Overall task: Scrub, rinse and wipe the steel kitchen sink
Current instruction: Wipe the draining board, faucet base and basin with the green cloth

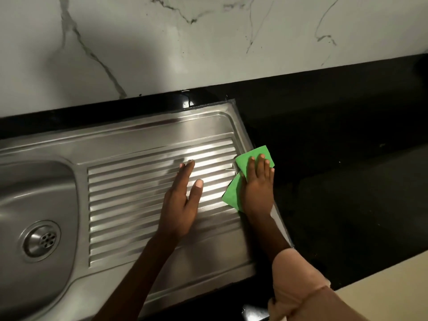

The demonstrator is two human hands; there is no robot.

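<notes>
The steel sink (139, 140) fills the left and middle of the head view. Its bowl (34, 200) with a round drain (41, 239) is at the left, and its ribbed draining board (139, 193) is in the middle. My left hand (183, 200) lies flat on the ribs with straight fingers and holds nothing. My right hand (258, 188) presses a green cloth (232, 193) flat onto the right rim of the draining board, fingers straight. Part of the cloth reaches over onto the counter.
A black countertop (335, 147) surrounds the sink and stretches to the right. A white marble-look wall (185, 42) rises behind it. A wet shine shows on the counter strip behind the sink. The counter's front edge runs at lower right, with a pale surface below.
</notes>
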